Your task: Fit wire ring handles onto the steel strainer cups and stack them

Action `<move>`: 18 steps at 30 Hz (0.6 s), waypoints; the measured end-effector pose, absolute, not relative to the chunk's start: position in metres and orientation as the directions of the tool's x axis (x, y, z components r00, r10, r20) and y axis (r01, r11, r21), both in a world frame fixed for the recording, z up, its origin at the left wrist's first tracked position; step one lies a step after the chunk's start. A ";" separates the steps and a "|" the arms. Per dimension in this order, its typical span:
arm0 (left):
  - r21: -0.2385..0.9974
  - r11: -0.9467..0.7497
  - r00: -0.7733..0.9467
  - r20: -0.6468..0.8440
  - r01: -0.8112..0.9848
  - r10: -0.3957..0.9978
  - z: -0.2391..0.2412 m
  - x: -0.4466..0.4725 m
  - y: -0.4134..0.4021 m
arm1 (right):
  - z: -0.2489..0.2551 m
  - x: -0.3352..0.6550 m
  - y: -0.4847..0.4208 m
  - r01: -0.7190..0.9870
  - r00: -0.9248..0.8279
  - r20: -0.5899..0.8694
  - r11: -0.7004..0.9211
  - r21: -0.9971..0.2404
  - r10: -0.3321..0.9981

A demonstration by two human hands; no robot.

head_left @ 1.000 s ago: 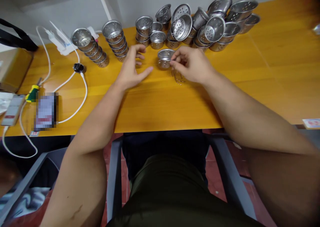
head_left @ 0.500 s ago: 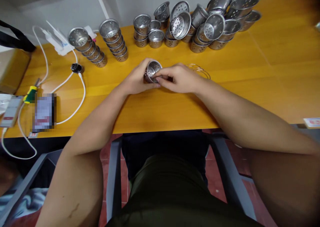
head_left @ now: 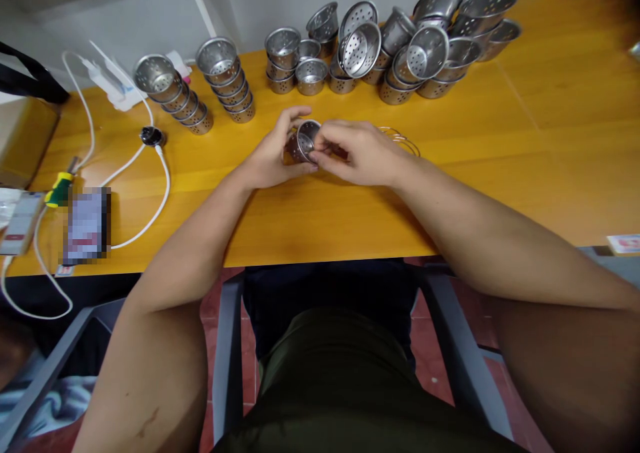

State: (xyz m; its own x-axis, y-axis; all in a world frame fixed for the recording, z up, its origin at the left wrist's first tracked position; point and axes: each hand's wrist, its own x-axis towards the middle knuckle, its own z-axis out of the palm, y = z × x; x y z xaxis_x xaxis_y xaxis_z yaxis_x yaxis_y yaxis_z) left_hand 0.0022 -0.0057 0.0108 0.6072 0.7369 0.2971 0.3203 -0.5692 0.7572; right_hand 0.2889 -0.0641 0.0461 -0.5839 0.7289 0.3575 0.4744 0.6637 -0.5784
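A small perforated metal cup [head_left: 307,140] is tilted on its side just above the table, its mouth turned toward my right hand. My left hand [head_left: 275,152] curls round its outer side, thumb along the bottom and index finger raised off the wall. At the rim, the bent fingers and thumb of my right hand [head_left: 350,148] are pinched together against the cup's edge. What lies under the curled right fingers is hidden. Thin metal wire rings [head_left: 400,136] lie on the table just behind my right hand.
Two leaning stacks of perforated cups, one left [head_left: 157,80] and one beside it [head_left: 220,63], stand at the back. A heap of perforated cups and bowls [head_left: 427,53] spreads rightward. White cables, a phone [head_left: 87,225] and a yellow-green screwdriver handle [head_left: 60,190] lie left.
My left index finger has lifted away from the cup. My right fingers have drawn back from the cup's inside and curled at its rim. The cup has turned slightly.
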 end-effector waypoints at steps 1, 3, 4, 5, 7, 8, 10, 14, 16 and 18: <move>0.761 -0.574 0.622 0.300 0.302 0.723 0.009 0.003 -0.006 | 0.047 0.288 -0.066 0.494 -0.555 0.346 0.635 -0.594 0.756; 0.729 -0.633 0.657 0.346 0.261 0.670 0.002 0.005 -0.006 | 0.049 0.285 -0.069 0.534 -0.493 0.331 0.580 -0.615 0.805; 0.695 -0.675 0.662 0.388 0.247 0.641 -0.001 0.007 -0.006 | 0.050 0.284 -0.071 0.552 -0.467 0.324 0.557 -0.620 0.823; 0.657 -0.713 0.651 0.432 0.247 0.624 -0.004 0.010 -0.006 | 0.051 0.283 -0.072 0.569 -0.445 0.316 0.537 -0.623 0.838; 0.598 -0.743 0.590 0.495 0.301 0.638 -0.006 0.016 -0.007 | 0.054 0.281 -0.075 0.601 -0.409 0.302 0.503 -0.621 0.861; 0.584 -0.738 0.557 0.507 0.340 0.658 -0.006 0.018 -0.008 | 0.056 0.281 -0.076 0.619 -0.392 0.298 0.489 -0.614 0.871; 0.576 -0.716 0.522 0.501 0.394 0.690 -0.004 0.022 -0.011 | 0.060 0.281 -0.078 0.656 -0.359 0.297 0.465 -0.594 0.885; 0.594 -0.710 0.587 0.440 0.377 0.680 0.005 0.021 -0.015 | 0.066 0.283 -0.079 0.694 -0.315 0.310 0.441 -0.569 0.897; 0.623 -0.697 0.613 0.407 0.357 0.677 0.005 0.021 -0.016 | 0.065 0.285 -0.077 0.689 -0.316 0.316 0.445 -0.572 0.895; 0.680 -0.657 0.619 0.371 0.327 0.692 0.001 0.022 -0.015 | 0.062 0.287 -0.073 0.671 -0.316 0.322 0.450 -0.589 0.892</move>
